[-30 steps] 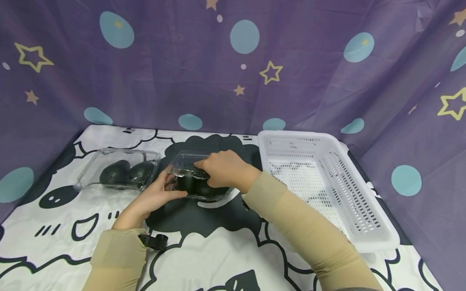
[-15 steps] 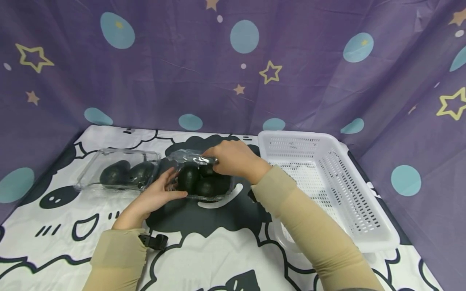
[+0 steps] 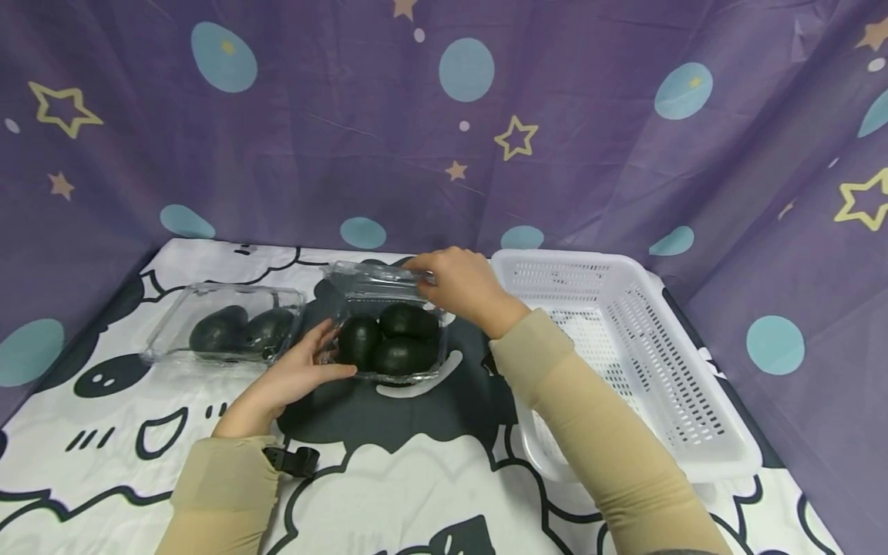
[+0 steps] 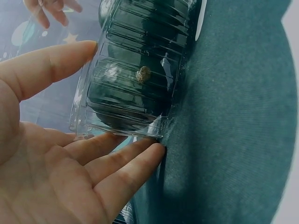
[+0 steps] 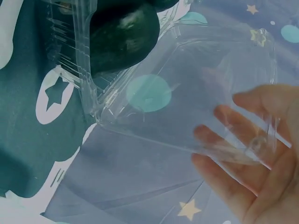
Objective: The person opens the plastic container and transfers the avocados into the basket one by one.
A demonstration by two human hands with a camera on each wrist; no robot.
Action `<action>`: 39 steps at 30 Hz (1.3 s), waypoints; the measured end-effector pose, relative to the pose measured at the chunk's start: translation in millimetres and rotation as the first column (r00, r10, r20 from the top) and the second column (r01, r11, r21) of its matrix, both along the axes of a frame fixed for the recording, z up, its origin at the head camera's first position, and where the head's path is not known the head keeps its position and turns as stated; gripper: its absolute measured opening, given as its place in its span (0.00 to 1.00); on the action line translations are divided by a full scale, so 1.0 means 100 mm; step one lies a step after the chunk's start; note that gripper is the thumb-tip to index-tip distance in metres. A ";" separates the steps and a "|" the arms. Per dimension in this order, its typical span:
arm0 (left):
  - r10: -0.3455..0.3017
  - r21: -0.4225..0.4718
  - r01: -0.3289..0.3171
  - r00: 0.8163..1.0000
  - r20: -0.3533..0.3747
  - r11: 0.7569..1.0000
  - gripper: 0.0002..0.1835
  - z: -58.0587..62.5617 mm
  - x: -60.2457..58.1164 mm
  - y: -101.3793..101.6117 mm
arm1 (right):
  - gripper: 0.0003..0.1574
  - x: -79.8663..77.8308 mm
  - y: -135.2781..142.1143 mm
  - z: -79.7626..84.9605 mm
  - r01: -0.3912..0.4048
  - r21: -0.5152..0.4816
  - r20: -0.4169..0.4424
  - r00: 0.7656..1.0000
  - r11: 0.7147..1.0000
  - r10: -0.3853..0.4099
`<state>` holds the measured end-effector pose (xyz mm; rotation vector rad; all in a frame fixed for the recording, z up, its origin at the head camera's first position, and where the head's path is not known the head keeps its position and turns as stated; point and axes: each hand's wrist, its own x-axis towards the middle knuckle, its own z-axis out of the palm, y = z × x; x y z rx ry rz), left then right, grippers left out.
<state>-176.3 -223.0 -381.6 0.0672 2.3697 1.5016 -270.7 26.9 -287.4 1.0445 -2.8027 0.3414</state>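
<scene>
In the head view, a clear plastic clamshell container (image 3: 444, 356) stands mid-table with three dark green avocados (image 3: 405, 355) in it. Its hinged lid (image 3: 371, 279) is swung up and back. My right hand (image 3: 466, 287) holds the lid's right edge. The right wrist view shows the thumb on one side of the clear lid (image 5: 182, 93) and the fingers behind it. My left hand (image 3: 294, 378) is at the container's left end. In the left wrist view, its extended thumb and fingers (image 4: 124, 179) touch the rim and end wall, beside an avocado with a brown stem spot (image 4: 143, 74).
A second clear clamshell container (image 3: 163, 327), closed, stands at the left with two avocados (image 3: 220, 330) inside. A white perforated plastic basket (image 3: 701, 401) stands at the right, with my right forearm across its near left side. A purple curtain (image 3: 312, 154) hangs behind the table.
My right hand has moved up and back with the lid, opening the container and bringing the avocados into view. My left hand has stayed at the container's left end.
</scene>
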 end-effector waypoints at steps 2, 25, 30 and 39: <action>0.004 -0.001 -0.004 1.000 -0.001 1.000 0.57 0.00 0.00 0.00 | 0.21 -0.01 0.02 0.00 0.017 -0.042 -0.025 1.000 0.999 -0.018; 0.007 0.002 -0.007 1.000 0.001 1.000 0.57 -0.02 -0.02 -0.01 | 0.25 -0.14 0.10 -0.12 0.200 -0.418 0.154 0.977 0.886 -0.148; 0.010 0.001 -0.010 1.000 -0.004 1.000 0.57 -0.02 -0.02 -0.01 | 0.31 -0.17 0.11 -0.15 0.275 -0.500 0.284 0.948 0.821 -0.145; 0.003 0.002 -0.003 1.000 0.000 1.000 0.57 -0.02 -0.02 -0.02 | 0.40 -0.24 0.10 -0.22 0.393 -0.471 0.469 0.870 0.790 -0.153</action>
